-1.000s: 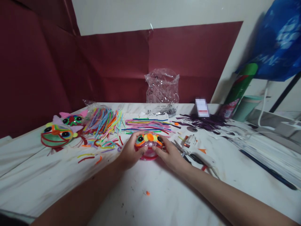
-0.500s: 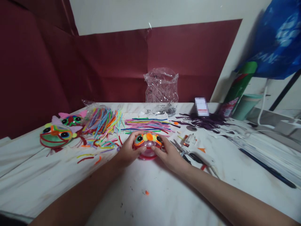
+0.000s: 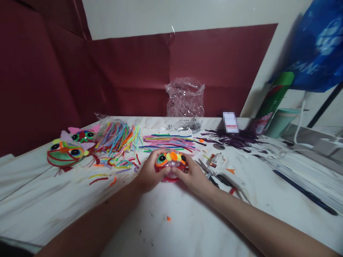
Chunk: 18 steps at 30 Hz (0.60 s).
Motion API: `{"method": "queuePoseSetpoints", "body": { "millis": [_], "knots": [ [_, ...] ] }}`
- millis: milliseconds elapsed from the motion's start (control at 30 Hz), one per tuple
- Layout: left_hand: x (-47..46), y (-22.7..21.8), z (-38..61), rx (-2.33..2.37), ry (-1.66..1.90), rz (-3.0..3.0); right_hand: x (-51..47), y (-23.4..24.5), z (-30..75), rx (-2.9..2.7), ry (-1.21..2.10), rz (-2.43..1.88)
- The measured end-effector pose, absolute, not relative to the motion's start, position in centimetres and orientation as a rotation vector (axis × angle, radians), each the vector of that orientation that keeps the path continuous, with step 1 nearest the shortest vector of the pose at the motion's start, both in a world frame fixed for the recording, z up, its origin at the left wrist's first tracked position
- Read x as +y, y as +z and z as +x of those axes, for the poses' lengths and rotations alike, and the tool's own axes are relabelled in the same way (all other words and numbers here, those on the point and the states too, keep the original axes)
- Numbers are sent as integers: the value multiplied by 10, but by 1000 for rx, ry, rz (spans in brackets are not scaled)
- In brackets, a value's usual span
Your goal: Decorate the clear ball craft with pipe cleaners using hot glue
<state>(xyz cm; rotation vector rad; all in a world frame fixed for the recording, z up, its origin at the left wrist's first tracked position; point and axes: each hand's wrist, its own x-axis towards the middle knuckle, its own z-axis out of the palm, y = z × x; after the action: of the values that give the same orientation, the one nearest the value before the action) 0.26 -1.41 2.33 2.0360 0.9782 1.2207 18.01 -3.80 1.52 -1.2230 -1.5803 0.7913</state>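
Observation:
Between my hands is a round, clear-fronted craft lantern (image 3: 171, 162) with a pinkish-red body, black googly eyes and an orange and yellow nose piece. My left hand (image 3: 152, 171) grips its left side, thumb laid across the front. On the right side, my right hand (image 3: 195, 175) holds it the same way, and both thumb tips nearly meet low on the front. The fingers behind it are hidden. Just right of my right hand lie scissors (image 3: 221, 179) and a white glue gun (image 3: 218, 162).
Two decorated animal-face lanterns, a green one (image 3: 63, 161) in front of a red one (image 3: 87, 135), stand at left. Coloured pipe cleaners (image 3: 118, 137) fill the middle back. A clear plastic bag (image 3: 184, 100), dark purple strips (image 3: 238, 138) and a green cup (image 3: 282, 121) are further back.
The thumbs have drawn closer together on the lantern's front. The whole view has shifted slightly, and the lantern remains between both hands.

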Motion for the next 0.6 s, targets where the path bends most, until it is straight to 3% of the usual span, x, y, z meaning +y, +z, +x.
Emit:
{"method": "queuePoseSetpoints", "body": {
  "millis": [600],
  "knots": [
    [-6,17,-6,917,1125,1910,-33,15,190,-1638,997,-1082]
  ]
}}
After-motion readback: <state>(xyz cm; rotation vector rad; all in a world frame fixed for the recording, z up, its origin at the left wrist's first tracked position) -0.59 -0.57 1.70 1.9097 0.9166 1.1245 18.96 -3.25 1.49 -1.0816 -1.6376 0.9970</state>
